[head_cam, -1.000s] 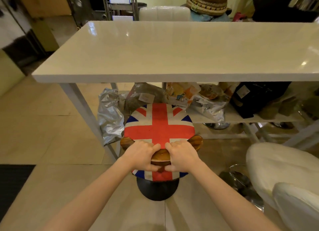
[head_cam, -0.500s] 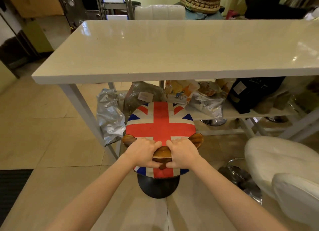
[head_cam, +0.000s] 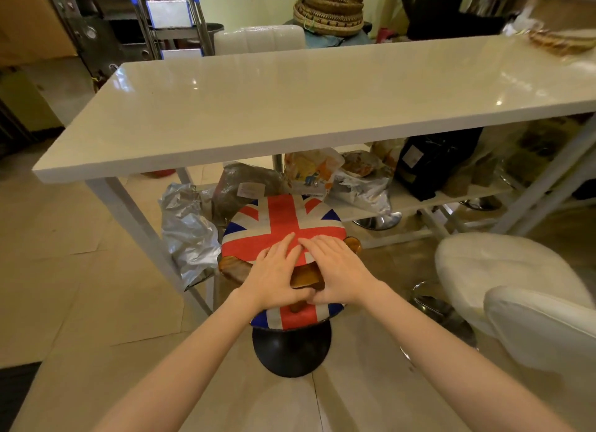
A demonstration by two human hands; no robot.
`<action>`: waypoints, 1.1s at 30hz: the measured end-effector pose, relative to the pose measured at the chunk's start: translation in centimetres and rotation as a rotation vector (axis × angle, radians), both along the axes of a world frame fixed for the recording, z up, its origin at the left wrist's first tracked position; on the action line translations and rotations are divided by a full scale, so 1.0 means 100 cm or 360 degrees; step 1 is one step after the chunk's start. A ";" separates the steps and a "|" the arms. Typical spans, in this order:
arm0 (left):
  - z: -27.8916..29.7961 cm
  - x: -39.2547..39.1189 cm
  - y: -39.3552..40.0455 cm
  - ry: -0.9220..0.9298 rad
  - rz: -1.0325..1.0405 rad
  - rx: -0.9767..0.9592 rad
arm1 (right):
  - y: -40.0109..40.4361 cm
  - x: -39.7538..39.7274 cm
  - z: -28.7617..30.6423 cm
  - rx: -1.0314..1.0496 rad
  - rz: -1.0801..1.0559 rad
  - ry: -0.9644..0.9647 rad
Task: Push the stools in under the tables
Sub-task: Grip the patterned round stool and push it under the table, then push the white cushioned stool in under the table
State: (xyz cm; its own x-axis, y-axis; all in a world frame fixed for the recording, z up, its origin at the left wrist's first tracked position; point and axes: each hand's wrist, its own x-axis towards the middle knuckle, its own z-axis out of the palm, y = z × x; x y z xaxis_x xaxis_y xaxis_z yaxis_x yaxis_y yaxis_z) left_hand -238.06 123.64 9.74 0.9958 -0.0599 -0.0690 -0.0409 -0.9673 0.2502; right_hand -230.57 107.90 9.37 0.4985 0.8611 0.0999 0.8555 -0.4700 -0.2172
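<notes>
Stretching across the upper half of the view, a long white table (head_cam: 322,99) is seen with its glossy top bare near the front edge, carried on slanted white legs. Beneath it a lower shelf (head_cam: 451,197) is packed with bags: a crumpled silver foil bag (head_cam: 188,228) at the left end, a brown bag, a printed orange-and-white packet (head_cam: 311,170) and a black bag (head_cam: 432,163) further right. A white padded stool (head_cam: 503,276) is parked at the right on the tiled floor (head_cam: 64,286), outside the table's edge, with a second white cushion just in front of it.

And here is the one in play: the flag-print stool (head_cam: 283,222), its round seat covered in a red, white and blue cross pattern, is stood just in front of the table's near edge, the far rim of the seat close to the shelf and the bags but not yet tucked beneath the top. A wooden backrest (head_cam: 306,275) is curved across the seat's near side, and a black round base (head_cam: 292,351) is shown below on the tiles.

Both hands are laid flat on the seat. The left hand (head_cam: 279,270) is spread with fingers straight, pressed on the red stripe; the right hand (head_cam: 335,268) is set beside it the same way, fingers extended, thumbs meeting over the wooden backrest. Nothing is gripped by either hand.
</notes>
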 end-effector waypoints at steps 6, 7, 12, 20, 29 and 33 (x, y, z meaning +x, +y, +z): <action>0.016 0.035 -0.061 -0.0289 -0.0235 -0.0072 | -0.067 0.003 0.013 0.0218 -0.0380 -0.0087; 0.018 0.044 -0.076 -0.0295 -0.0287 -0.0065 | -0.083 0.005 0.016 0.0227 -0.0448 -0.0102; 0.013 0.072 -0.170 -0.0320 -0.0566 -0.0019 | -0.178 0.006 0.024 0.0190 -0.0818 -0.0082; 0.007 0.099 -0.331 -0.0320 -0.0987 -0.0048 | -0.340 -0.001 0.010 0.0133 -0.1129 -0.0114; -0.016 0.116 -0.479 -0.0193 -0.0957 -0.0124 | -0.510 0.001 0.012 -0.0064 -0.1223 -0.0109; -0.028 0.125 -0.511 -0.0121 -0.0905 -0.0114 | -0.553 0.012 0.006 -0.0087 -0.1226 -0.0085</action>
State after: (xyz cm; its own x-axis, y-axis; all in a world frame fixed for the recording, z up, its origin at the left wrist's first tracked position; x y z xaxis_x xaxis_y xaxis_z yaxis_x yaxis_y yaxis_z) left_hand -225.60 72.52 6.99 0.8076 -0.5892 0.0254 -0.5699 -0.7687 0.2902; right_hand -229.36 52.60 10.02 0.9546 0.2778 0.1080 0.2915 -0.9456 -0.1445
